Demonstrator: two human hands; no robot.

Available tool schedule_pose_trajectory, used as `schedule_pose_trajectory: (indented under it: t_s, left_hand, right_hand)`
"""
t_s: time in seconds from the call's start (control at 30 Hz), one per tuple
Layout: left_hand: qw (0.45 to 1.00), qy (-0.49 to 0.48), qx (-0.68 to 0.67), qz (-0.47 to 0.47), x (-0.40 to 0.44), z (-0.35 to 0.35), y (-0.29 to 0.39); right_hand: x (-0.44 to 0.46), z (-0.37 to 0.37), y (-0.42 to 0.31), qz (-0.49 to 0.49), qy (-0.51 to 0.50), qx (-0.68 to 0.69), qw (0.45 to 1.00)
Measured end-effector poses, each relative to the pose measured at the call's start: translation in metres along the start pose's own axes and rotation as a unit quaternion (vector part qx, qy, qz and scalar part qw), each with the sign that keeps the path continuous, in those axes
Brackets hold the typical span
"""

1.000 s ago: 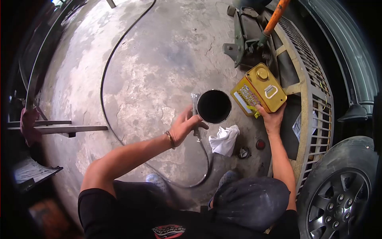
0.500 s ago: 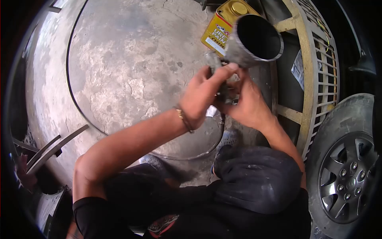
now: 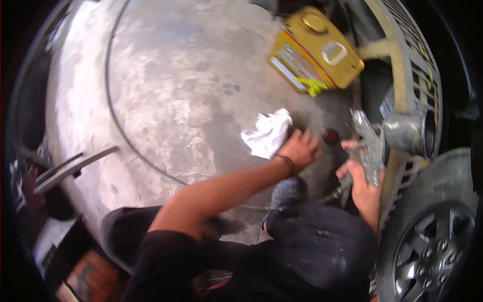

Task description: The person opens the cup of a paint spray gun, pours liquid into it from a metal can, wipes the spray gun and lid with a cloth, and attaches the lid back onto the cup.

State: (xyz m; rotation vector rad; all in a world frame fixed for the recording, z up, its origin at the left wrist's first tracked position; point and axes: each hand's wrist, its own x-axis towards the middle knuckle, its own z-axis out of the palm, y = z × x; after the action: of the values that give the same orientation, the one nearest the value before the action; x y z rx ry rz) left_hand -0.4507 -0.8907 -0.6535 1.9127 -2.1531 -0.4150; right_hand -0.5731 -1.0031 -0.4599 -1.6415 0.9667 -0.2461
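Note:
My right hand (image 3: 365, 183) is wrapped round a metal paint spray gun (image 3: 370, 146) at the right. The gun's grey cup (image 3: 402, 132) is tipped sideways, its mouth facing right. Lower down, an air hose (image 3: 342, 190) runs close to the gun. My left hand (image 3: 302, 150) is over the floor with its fingers apart and nothing in them. A crumpled white cloth (image 3: 269, 133) lies just left of it. Slightly right of my left fingertips is a small dark red round thing (image 3: 331, 136), too blurred to name.
A yellow paint thinner tin (image 3: 322, 50) stands at the top, with a bright yellow-green scrap (image 3: 314, 86) at its front. A slatted bumper or grille (image 3: 397, 65) and a car wheel (image 3: 432, 236) line the right. Metal strips (image 3: 75, 168) jut in at left.
My hands have parted. The right hand carried the spray gun right and down, tipping its cup sideways. My left hand let go of it and moved lower, beside the white cloth.

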Motion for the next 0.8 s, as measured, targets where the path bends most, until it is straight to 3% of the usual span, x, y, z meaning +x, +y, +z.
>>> schedule_pose_trajectory:
  t_s: [0.07,0.13,0.17,0.2,0.23,0.37,0.4,0.43,0.47,0.53,0.6,0.63,0.73,0.8]
  left_hand:
    - [0.993,-0.097,0.061,-0.003,0.007,0.044,0.016]
    - [0.991,-0.067,0.108,-0.043,0.018,0.076,0.029]
    - [0.991,-0.103,0.072,-0.041,0.021,0.062,0.030]
    - [0.992,-0.022,0.040,-0.116,0.022,0.078,0.037]
    - [0.990,0.022,-0.035,-0.132,0.020,0.073,0.036]
    - [0.894,0.118,-0.343,-0.264,0.008,-0.028,0.013]
    - [0.841,0.172,-0.413,-0.305,0.005,-0.051,-0.001]
    - [0.793,0.147,-0.485,-0.339,-0.005,-0.083,-0.027]
    - [0.617,0.205,-0.645,-0.402,-0.006,-0.049,-0.047]
    - [0.285,0.299,-0.884,-0.218,-0.041,-0.082,-0.087]
    - [0.232,0.300,-0.914,-0.143,-0.076,-0.099,-0.125]
    - [0.276,0.320,-0.901,-0.093,-0.090,-0.108,-0.139]
    - [0.304,0.399,-0.864,-0.028,-0.128,-0.163,-0.153]
    - [0.302,0.399,-0.866,-0.013,-0.139,-0.173,-0.164]
  right_hand:
    - [0.000,-0.002,-0.007,0.006,-0.030,-0.007,0.999]
    - [0.002,-0.003,-0.013,0.035,-0.069,0.018,0.997]
    - [0.002,-0.001,-0.018,0.052,-0.085,0.029,0.995]
    - [0.002,0.006,-0.028,0.057,-0.087,0.056,0.993]
    - [0.002,0.014,-0.041,0.059,-0.088,0.080,0.991]
    - [0.012,0.029,-0.074,-0.008,-0.132,0.113,0.985]
    - [0.018,0.036,-0.088,-0.033,-0.137,0.117,0.983]
    - [0.025,0.047,-0.102,-0.051,-0.134,0.136,0.980]
    - [0.033,0.054,-0.116,-0.045,-0.167,0.126,0.977]
    - [0.054,0.073,-0.148,-0.019,-0.226,0.095,0.969]
    - [0.068,0.114,-0.177,-0.010,-0.201,0.090,0.975]
    - [0.077,0.134,-0.187,-0.017,-0.197,0.093,0.976]
    - [0.097,0.196,-0.201,-0.023,-0.173,0.105,0.979]
    - [0.102,0.229,-0.197,-0.021,-0.129,0.123,0.984]
